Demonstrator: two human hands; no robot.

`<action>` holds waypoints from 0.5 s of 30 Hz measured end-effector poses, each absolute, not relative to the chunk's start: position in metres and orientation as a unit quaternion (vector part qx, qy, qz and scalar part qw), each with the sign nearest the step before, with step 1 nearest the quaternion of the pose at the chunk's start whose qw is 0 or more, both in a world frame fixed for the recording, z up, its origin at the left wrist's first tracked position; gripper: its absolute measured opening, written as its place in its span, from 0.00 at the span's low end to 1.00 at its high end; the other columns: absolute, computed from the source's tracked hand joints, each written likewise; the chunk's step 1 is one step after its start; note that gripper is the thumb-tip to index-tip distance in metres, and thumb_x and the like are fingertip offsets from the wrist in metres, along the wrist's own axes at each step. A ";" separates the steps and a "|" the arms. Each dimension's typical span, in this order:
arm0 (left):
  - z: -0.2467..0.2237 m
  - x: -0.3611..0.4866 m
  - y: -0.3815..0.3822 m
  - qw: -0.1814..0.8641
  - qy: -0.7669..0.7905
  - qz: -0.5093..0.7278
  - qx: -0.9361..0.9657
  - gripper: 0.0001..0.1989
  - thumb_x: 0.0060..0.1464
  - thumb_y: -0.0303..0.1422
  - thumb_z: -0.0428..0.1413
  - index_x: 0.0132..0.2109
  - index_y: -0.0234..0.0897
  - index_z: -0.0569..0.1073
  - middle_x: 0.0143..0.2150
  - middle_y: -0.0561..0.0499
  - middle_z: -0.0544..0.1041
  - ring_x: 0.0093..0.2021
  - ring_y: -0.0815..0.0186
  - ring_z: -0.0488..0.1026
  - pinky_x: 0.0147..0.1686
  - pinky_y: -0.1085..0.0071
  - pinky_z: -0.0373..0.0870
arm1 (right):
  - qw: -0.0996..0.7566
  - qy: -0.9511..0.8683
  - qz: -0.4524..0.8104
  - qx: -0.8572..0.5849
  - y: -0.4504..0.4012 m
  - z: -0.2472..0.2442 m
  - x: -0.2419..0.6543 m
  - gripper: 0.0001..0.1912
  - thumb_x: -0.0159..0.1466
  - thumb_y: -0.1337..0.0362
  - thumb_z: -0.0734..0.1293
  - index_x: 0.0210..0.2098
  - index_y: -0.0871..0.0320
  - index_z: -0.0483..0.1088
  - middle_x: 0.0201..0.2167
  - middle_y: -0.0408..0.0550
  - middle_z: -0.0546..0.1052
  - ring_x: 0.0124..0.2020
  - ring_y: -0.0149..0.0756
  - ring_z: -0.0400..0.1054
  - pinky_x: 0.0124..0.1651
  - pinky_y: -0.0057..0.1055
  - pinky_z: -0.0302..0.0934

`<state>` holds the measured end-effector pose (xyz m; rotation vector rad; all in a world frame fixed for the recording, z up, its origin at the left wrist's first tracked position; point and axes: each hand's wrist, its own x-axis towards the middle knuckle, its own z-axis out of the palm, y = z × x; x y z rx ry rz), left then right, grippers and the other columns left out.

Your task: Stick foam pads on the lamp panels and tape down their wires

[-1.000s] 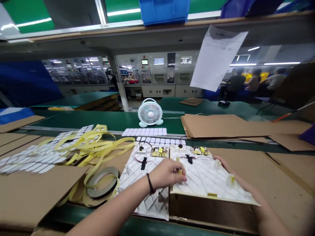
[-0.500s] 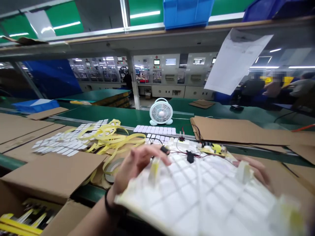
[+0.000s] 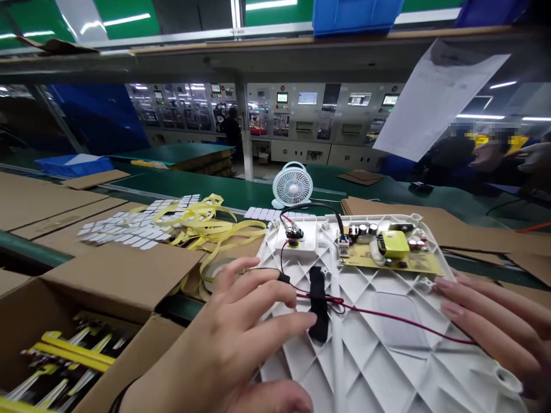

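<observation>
In front of me lies a white ribbed plastic panel [image 3: 365, 321], inside face up. It carries a yellow-brown circuit board [image 3: 396, 252] at the top right and a small socket [image 3: 294, 232] at the top left, joined by a black cable [image 3: 318, 205]. A strip of black tape [image 3: 318, 304] crosses thin red and black wires [image 3: 387, 316]. My left hand [image 3: 245, 327] is spread over the panel's left side, fingertips by the tape. My right hand [image 3: 495, 321] has its fingers stretched over the right edge; its thumb is not visible.
White adhesive pads [image 3: 129, 226] and tangled yellow strips [image 3: 206, 223] lie at the left. A carton [image 3: 142, 361] of parts stands at the lower left. Behind the panel is a light-blue fan [image 3: 293, 186]. Flat cardboard [image 3: 400, 223] lies at right; a paper sheet [image 3: 439, 103] hangs above.
The panel, tilted and blurred before, has swung flatter so its inner side shows plainly. My left hand has shifted from its upper left edge onto its surface, and the fingers have spread.
</observation>
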<state>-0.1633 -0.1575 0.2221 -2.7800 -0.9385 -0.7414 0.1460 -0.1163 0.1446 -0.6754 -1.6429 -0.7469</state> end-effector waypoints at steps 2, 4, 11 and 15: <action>0.223 -0.163 -0.161 0.052 -0.310 -0.237 -0.919 0.22 0.49 0.49 0.57 0.47 0.42 0.74 0.43 0.45 0.74 0.45 0.55 0.68 0.56 0.51 0.57 | 0.591 -0.677 -0.292 -0.328 -0.125 0.146 0.141 0.17 0.65 0.49 0.56 0.50 0.37 0.69 0.36 0.51 0.78 0.42 0.50 0.71 0.37 0.50 0.65; 0.223 -0.164 -0.165 0.031 -0.316 -0.229 -0.920 0.22 0.48 0.49 0.58 0.46 0.42 0.74 0.42 0.45 0.73 0.45 0.55 0.68 0.56 0.51 0.57 | 0.611 -0.645 -0.278 -0.365 -0.132 0.145 0.137 0.16 0.64 0.47 0.56 0.47 0.32 0.69 0.35 0.49 0.78 0.42 0.51 0.70 0.39 0.53 0.64; 0.229 -0.161 -0.173 -0.038 -0.361 -0.214 -0.907 0.17 0.51 0.47 0.56 0.44 0.44 0.73 0.41 0.48 0.71 0.44 0.57 0.66 0.54 0.54 0.58 | 0.619 -0.610 -0.269 -0.415 -0.143 0.145 0.125 0.14 0.64 0.51 0.55 0.45 0.29 0.67 0.38 0.47 0.77 0.47 0.52 0.68 0.48 0.61 0.59; 0.232 -0.155 -0.171 -0.058 -0.368 -0.194 -0.907 0.14 0.51 0.47 0.55 0.42 0.47 0.74 0.42 0.49 0.70 0.44 0.58 0.65 0.55 0.52 0.57 | 0.592 -0.636 -0.281 -0.408 -0.140 0.147 0.130 0.14 0.64 0.50 0.54 0.46 0.29 0.67 0.38 0.47 0.77 0.45 0.52 0.69 0.46 0.59 0.62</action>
